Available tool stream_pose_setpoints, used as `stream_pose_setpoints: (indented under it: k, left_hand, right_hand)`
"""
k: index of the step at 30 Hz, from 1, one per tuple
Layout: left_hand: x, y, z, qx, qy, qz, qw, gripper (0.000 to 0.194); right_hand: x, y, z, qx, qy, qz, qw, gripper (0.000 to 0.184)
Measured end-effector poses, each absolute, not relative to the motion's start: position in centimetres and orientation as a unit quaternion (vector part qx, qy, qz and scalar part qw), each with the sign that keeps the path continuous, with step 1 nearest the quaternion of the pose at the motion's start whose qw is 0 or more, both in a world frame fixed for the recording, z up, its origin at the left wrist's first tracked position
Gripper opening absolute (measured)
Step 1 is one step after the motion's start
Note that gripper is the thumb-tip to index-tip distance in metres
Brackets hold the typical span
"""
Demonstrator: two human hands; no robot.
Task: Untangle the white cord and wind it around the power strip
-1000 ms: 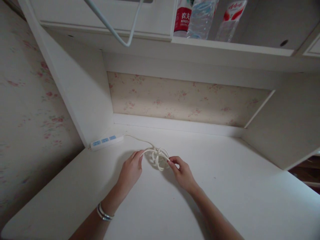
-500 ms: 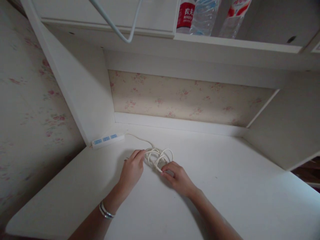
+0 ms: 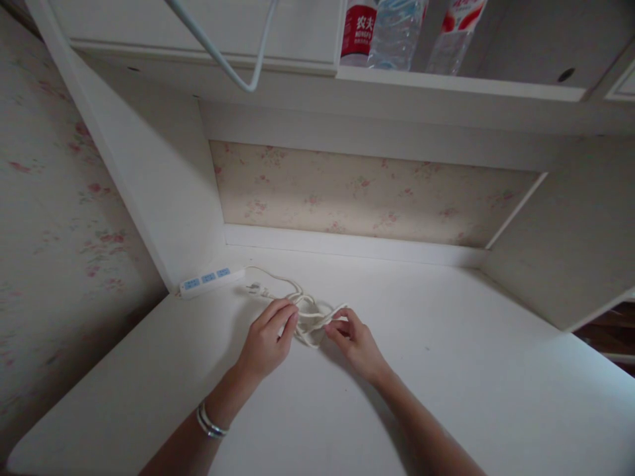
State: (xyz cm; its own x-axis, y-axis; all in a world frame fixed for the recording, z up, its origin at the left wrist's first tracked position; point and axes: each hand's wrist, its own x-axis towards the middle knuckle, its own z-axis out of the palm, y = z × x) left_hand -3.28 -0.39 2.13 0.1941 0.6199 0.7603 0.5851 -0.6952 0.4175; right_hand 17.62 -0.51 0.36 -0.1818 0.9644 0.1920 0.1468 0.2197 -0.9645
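A white power cord [image 3: 313, 316] lies in a loose, tangled coil on the white desk [image 3: 317, 410]. My left hand [image 3: 268, 336] is closed on the coil's left side, thumb against the fingers. On the right side, my right hand [image 3: 356, 344] pinches strands of the same cord between thumb and fingertips. The cord's plug [image 3: 255, 289] points left, just beyond my left hand. From the coil the cord runs back to a white power strip [image 3: 211, 280] with blue socket faces. Some strands are hidden behind my fingers.
Overhead is a cabinet shelf [image 3: 461, 80] holding a red-labelled bottle [image 3: 358, 30] and other clear bottles [image 3: 397, 33]. A pale looped cable [image 3: 233, 74] hangs in front of it. White side panels [image 3: 169, 158] stand left and right of the desk.
The plug now shows clear of my left hand. My right hand has shifted slightly up and right, drawing strands of the coil into a narrower bundle. The view has moved a little.
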Motion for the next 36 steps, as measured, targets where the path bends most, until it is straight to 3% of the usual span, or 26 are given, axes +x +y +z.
stream_pose_setpoints:
  k: [3, 11, 21, 36]
  left_hand:
    - [-3.3, -0.5, 2.2, 0.776, 0.38, 0.502, 0.014, 0.017]
    - [-2.9, -1.1, 2.1, 0.794, 0.355, 0.494, -0.006, 0.016]
    - [-2.5, -1.1, 1.8, 0.791, 0.379, 0.481, -0.001, 0.021]
    - [-2.9, -0.6, 0.8, 0.806, 0.39, 0.444, -0.032, 0.03]
  right_hand:
    - [17.4, -0.3, 0.3, -0.421, -0.555, 0.523, 0.491, 0.039]
    - [16.8, 0.1, 0.4, -0.465, -0.401, 0.595, 0.519, 0.037]
    - [17.4, 0.3, 0.5, -0.438, -0.403, 0.617, 0.515, 0.026]
    - [17.1, 0.2, 0.5, -0.45, -0.464, 0.592, 0.482, 0.034]
